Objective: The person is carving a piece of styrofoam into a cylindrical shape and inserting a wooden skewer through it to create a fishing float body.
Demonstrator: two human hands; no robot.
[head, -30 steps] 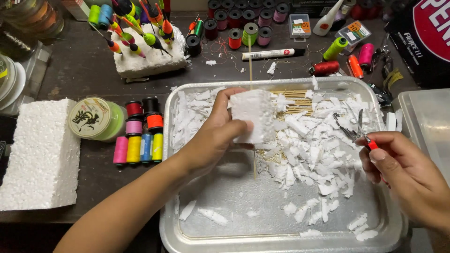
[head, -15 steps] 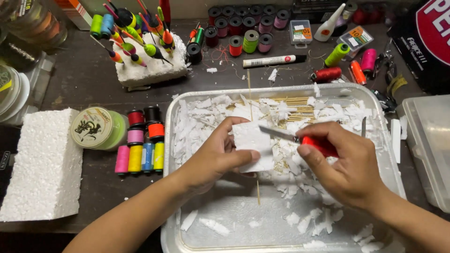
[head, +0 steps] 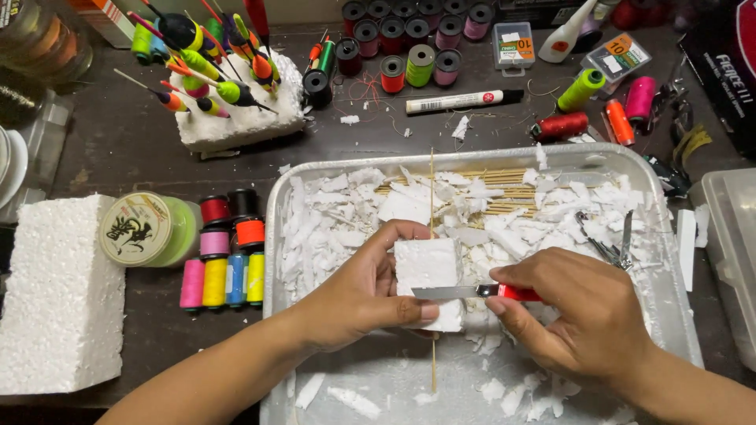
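Note:
My left hand (head: pixel 358 291) grips a small white foam block (head: pixel 429 271) that is skewered on a thin wooden stick (head: pixel 431 189), held over a metal tray (head: pixel 272 236). My right hand (head: pixel 575 315) holds a red-handled knife (head: pixel 472 292) whose blade lies across the lower part of the block. White foam shavings (head: pixel 504 228) cover much of the tray, with a bundle of wooden skewers (head: pixel 512 193) under them at the far side.
A big foam slab (head: pixel 55 299) lies at the left beside a green line spool (head: pixel 146 228) and coloured thread spools (head: pixel 224 260). Painted floats (head: pixel 213 71) stand in a foam base. More spools, a marker (head: pixel 465 100), small pliers (head: pixel 606 244) and a plastic box (head: pixel 728 236) surround the tray.
My right hand moved from the tray's right side to the block and laid the knife blade across it. The left hand lowered the block slightly toward me.

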